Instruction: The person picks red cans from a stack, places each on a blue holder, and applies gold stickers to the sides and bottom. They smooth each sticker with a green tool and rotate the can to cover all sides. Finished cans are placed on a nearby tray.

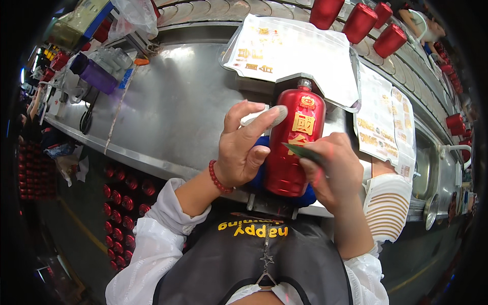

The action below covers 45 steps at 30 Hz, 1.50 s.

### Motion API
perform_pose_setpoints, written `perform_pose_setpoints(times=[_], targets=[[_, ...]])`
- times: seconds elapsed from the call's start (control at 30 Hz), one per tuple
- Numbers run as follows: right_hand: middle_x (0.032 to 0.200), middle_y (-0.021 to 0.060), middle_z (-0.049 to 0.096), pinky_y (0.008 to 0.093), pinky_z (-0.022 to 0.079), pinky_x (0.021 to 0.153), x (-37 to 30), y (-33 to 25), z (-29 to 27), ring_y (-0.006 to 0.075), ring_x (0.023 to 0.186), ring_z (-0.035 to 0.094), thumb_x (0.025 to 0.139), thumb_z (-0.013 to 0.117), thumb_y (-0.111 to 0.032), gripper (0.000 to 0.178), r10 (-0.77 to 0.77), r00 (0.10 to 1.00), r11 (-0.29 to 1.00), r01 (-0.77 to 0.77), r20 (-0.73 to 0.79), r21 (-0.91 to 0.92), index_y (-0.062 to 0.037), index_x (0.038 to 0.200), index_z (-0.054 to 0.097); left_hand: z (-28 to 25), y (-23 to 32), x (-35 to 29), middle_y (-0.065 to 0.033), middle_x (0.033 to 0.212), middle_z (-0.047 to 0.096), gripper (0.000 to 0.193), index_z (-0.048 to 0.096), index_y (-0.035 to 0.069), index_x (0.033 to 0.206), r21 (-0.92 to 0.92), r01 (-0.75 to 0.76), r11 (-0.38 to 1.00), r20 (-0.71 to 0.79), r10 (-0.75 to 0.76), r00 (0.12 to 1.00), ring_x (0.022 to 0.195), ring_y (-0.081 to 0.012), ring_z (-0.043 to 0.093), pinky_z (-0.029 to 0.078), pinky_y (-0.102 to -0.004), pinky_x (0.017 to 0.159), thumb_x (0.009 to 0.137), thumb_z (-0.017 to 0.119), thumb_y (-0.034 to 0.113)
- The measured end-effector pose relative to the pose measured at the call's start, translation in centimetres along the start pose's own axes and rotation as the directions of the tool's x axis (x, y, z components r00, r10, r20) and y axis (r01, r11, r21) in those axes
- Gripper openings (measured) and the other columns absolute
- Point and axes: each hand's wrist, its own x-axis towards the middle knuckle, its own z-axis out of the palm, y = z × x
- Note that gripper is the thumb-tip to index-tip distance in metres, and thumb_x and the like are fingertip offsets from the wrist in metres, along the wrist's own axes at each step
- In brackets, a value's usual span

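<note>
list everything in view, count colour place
bottle: 1, red, between the hands
tool: 1, green, over the bottle
pad: 1, blue, under the bottle
sheets: several, white, top and right
other bottles: many, red, top right and lower left
conveyor: 1 or more, grey, top
table: 1, silver, centre
flask: 1, purple, upper left
bag: 1, clear, upper left
striped sleeve: 1, white, right
apron: 1, dark grey, bottom
bracelet: 1, red, left wrist
left hand: 1, beside the bottle
right hand: 1, holding the tool
</note>
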Motion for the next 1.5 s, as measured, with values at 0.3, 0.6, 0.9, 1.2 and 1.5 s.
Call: perform_pose_setpoints(times=[0.3, 0.6, 0.9, 1.2, 1.5], targets=[[0.09, -0.0017, 0.063, 0.02, 0.046, 0.071, -4.8, 2.6, 3.4, 0.0044, 0.08, 0.054, 0.102, 0.062, -0.023, 0.023, 0.755, 0.653, 0.461, -0.463, -0.06, 0.757, -0.0007, 0.108, 0.059, 0.7, -1.1, 2.2, 0.0005, 0.105, 0.073, 0.067, 0.06, 0.018, 0.141, 0.047, -0.133, 0.99, 0.273, 0.115, 0.955, 0.126, -0.0234, 0.045, 0.011, -0.0479, 0.121, 0.1, 0.035, 0.065], [0.09, -0.0022, 0.062, 0.0199, 0.045, 0.072, -4.8, 2.6, 2.9, 0.0042, 0.08, 0.052, 0.103, 0.061, -0.025, 0.025, 0.723, 0.69, 0.531, -0.52, -0.037, 0.669, -0.0009, 0.11, 0.058, 1.3, -3.1, 5.9, 0.0047, 0.084, 0.07, 0.056, 0.061, 0.029, 0.139, 0.019, -0.271, 0.962, 0.316, 0.251, 0.915, 0.117, -0.02, 0.05, -0.002, -0.0471, 0.123, 0.101, 0.036, 0.061], [0.09, -0.0008, 0.063, 0.0214, 0.047, 0.072, -5.2, 3.7, 3.6, 0.005, 0.081, 0.054, 0.104, 0.059, -0.028, 0.027, 0.716, 0.698, 0.498, -0.484, -0.026, 0.72, -0.0012, 0.108, 0.06, 0.4, -2.0, 5.5, 0.0088, 0.1, 0.074, 0.057, 0.061, 0.031, 0.139, 0.191, -0.416, 0.889, 0.421, 0.308, 0.853, 0.131, -0.0219, 0.04, -0.004, -0.0506, 0.123, 0.101, 0.034, 0.063], [0.091, -0.0003, 0.065, 0.0215, 0.048, 0.072, -5.5, 3.8, 3.8, 0.0047, 0.081, 0.055, 0.104, 0.059, -0.026, 0.025, 0.707, 0.707, 0.47, -0.454, -0.014, 0.757, -0.0016, 0.108, 0.06, -0.4, 1.1, 2.0, 0.0087, 0.114, 0.072, 0.056, 0.067, 0.03, 0.131, 0.203, -0.441, 0.874, 0.488, 0.3, 0.82, 0.127, -0.0208, 0.042, -0.002, -0.0537, 0.122, 0.1, 0.034, 0.064], [0.081, 0.009, 0.061, 0.0341, 0.048, 0.067, -2.2, 2.5, -0.2, 0.0237, 0.073, 0.061, 0.083, 0.076, -0.01, 0.019, 0.118, 0.968, 0.99, -0.131, -0.224, -0.044, -0.0046, 0.099, 0.067, 1.2, 2.7, -4.2, -0.0163, 0.124, 0.066, 0.109, 0.031, -0.002, 0.154, 0.306, 0.076, 0.949, 0.161, -0.13, 0.978, 0.141, -0.041, 0.029, 0.005, -0.0629, 0.115, 0.075, 0.076, 0.059]])
